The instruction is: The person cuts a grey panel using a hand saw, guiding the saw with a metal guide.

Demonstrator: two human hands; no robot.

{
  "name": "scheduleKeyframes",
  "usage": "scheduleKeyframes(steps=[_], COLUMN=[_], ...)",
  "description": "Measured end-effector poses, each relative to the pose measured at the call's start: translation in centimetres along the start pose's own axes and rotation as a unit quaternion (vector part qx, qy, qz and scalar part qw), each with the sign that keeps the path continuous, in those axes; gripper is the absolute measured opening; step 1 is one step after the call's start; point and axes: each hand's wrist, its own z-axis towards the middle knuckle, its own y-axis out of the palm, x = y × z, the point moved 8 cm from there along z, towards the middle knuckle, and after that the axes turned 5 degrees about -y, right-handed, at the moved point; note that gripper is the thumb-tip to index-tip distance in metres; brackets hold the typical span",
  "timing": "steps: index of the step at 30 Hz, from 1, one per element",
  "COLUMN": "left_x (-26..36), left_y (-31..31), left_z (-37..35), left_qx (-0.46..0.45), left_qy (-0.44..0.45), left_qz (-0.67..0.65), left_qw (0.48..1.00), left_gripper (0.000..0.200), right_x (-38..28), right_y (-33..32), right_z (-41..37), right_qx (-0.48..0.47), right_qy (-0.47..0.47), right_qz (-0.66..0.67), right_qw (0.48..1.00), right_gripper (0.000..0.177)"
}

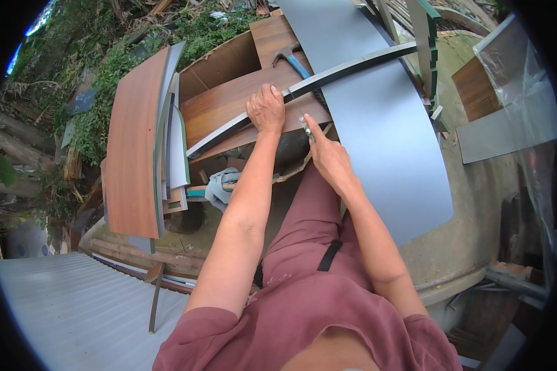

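Observation:
A long, narrow bar [353, 67], silver on top with a dark side, lies slantwise across wood-patterned boards and a grey panel. My left hand [267, 109] is closed over the bar near its middle. My right hand [332, 157] is just below the bar, with its index finger stretched forward. Between its thumb and fingers is a small shiny piece [307, 128], partly hidden, whose kind I cannot make out. Beyond the bar lies a claw hammer [294, 60] with a blue handle. The smooth grey panel [384, 154] is to the right of my right hand.
A stack of brown and white boards [136, 148] leans at the left. A grey-blue cloth [220, 188] hangs below the bar. Green-edged panels [426, 49] stand upright at the far right end of the bar. Corrugated sheet [74, 303] covers the lower left.

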Motion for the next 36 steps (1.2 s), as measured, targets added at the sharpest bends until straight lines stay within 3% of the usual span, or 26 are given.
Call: scheduleKeyframes(steps=[6,19,25,36], left_x=[-0.2,-0.2,-0.2,0.1], left_y=[0.1,0.1,0.2,0.1], left_z=[0.2,0.1,0.1,0.1], left_qx=[-0.007,-0.015,-0.016,-0.009], left_qy=[-0.003,-0.004,-0.009,-0.003], left_qz=[0.005,-0.003,0.007,0.007], left_qw=[1.000,1.000,1.000,1.000], left_gripper=[0.019,0.019,0.019,0.018], right_x=[-0.6,0.6,0.5,-0.5], right_y=[0.5,0.7,0.1,0.2], right_z=[3.8,-1.8,-1.6,2.8], right_qx=[0.050,0.026,-0.009,0.039], right_qy=[-0.035,0.001,0.017,-0.016], right_qz=[-0.002,0.008,0.006,0.008], right_qw=[0.998,1.000,1.000,0.999], right_gripper=[0.058,0.060,0.060,0.057])
